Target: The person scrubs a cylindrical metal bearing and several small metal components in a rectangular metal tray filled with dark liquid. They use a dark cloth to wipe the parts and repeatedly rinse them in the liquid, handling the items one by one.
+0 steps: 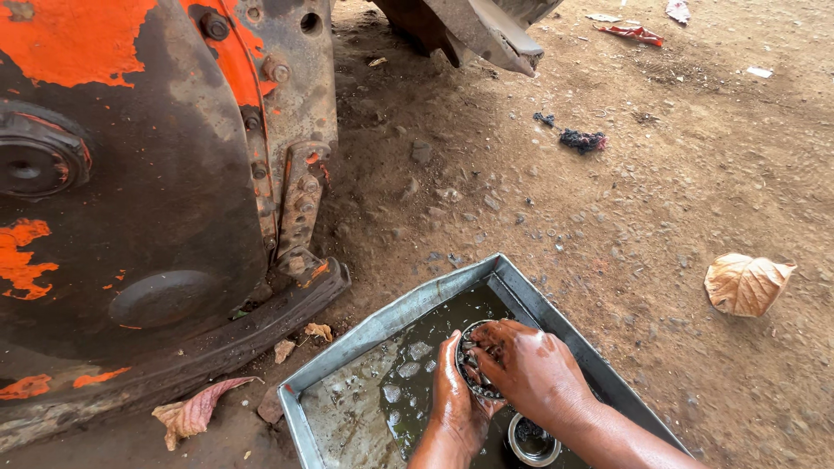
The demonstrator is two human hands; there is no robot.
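Bare dirt ground beside an orange machine housing bears a metal tray of dark liquid, over which a wet, partly rinsed bearing is gripped by the left hand and right hand, while a second ring lies submerged.

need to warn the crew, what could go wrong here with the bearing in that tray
1. The bearing is wet and oily between both hands, left hand and right hand; it could slip and splash the dirty liquid.
2. The tray sits on loose dirt, so grit may get into the bearing.
3. Bare skin is soaking in the murky liquid, which may irritate it.
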